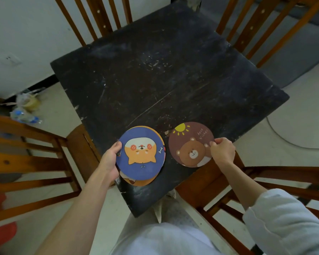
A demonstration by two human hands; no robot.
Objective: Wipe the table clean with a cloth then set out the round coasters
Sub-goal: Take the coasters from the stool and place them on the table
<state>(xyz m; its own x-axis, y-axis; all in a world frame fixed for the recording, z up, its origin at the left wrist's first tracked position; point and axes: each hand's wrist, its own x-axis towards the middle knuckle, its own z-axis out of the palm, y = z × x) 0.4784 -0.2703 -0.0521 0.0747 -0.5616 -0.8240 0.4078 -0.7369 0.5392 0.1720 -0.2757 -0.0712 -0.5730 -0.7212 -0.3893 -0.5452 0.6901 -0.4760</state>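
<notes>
No cloth in view; you're on coasters. Left hand (110, 161) grips the coaster stack (141, 156), right hand (222, 150) pinches bear coaster (190, 144). None set on surface (155, 80) beyond them.

A stack of round coasters (141, 155), topped by a blue one with an orange-and-white cartoon dog and showing orange edges beneath, sits over the near part of the black, scratched table (155, 70), gripped at its left rim. Just beside it to the right, apart from the stack, a brown coaster (191, 144) with a bear, a yellow sun and small lettering is pinched at its right edge.
</notes>
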